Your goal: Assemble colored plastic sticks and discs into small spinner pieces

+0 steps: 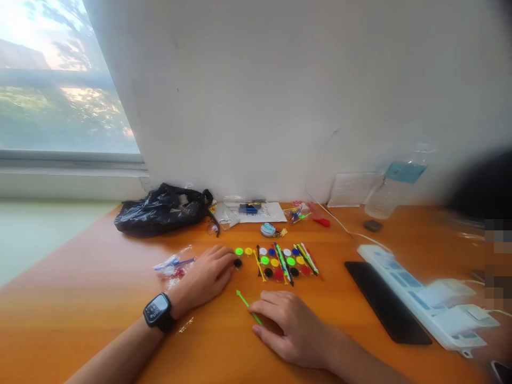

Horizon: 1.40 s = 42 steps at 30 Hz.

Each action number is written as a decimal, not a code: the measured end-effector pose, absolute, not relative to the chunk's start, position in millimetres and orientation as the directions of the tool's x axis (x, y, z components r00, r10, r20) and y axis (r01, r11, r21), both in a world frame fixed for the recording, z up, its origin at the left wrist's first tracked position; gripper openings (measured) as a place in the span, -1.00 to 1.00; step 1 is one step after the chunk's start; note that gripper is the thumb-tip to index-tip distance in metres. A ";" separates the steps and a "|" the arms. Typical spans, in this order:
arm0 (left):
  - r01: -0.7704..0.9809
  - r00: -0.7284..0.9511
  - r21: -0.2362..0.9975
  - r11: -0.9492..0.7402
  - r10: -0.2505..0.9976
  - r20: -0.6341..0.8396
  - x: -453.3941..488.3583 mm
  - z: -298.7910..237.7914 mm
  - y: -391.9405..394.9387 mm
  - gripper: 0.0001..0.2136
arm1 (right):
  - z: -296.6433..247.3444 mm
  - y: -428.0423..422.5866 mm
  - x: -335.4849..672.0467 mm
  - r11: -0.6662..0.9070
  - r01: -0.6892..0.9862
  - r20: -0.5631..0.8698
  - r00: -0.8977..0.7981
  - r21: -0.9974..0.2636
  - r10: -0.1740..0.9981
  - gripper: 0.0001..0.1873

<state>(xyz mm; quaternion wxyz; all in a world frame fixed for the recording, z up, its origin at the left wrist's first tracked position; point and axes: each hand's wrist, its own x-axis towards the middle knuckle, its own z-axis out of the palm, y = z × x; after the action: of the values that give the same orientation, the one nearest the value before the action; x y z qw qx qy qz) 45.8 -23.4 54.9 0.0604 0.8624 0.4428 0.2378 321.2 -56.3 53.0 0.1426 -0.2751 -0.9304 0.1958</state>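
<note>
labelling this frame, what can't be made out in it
Head view:
Green stick: near end hidden under right hand.
Black bag: contents hidden by its plastic.
Bottle: label blurred.
Left hand: fingers hide any grip on black disc.

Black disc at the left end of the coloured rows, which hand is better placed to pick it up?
Left, most likely. The left hand has its fingers right at the black disc, seemingly touching it. The right hand lies nearer the person, over the green stick, farther from the disc.
</note>
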 end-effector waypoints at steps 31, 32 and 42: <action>0.742 0.220 0.472 -0.476 0.838 0.499 47.2 49.9 -22.6 -0.77 | 44.8 -55.2 319.2 0.793 0.416 0.283 -0.775 -0.445 0.565 -0.87; 0.718 0.176 0.511 -0.473 0.833 0.524 48.7 52.6 -23.2 -0.79 | 45.3 -55.8 319.1 0.791 0.417 0.300 -0.764 -0.447 0.572 -0.87; 0.019 -0.129 0.992 -0.124 0.984 0.125 115.0 74.1 -68.4 -0.65 | 69.6 -29.7 339.4 0.627 0.534 0.391 -0.495 -0.567 0.776 -0.85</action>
<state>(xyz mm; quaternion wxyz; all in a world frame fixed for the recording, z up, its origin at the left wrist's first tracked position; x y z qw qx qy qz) 115.0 -68.4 74.1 0.4313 0.4994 0.5022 0.5589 339.4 -29.7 69.6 0.3188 -0.3881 -0.8438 0.1891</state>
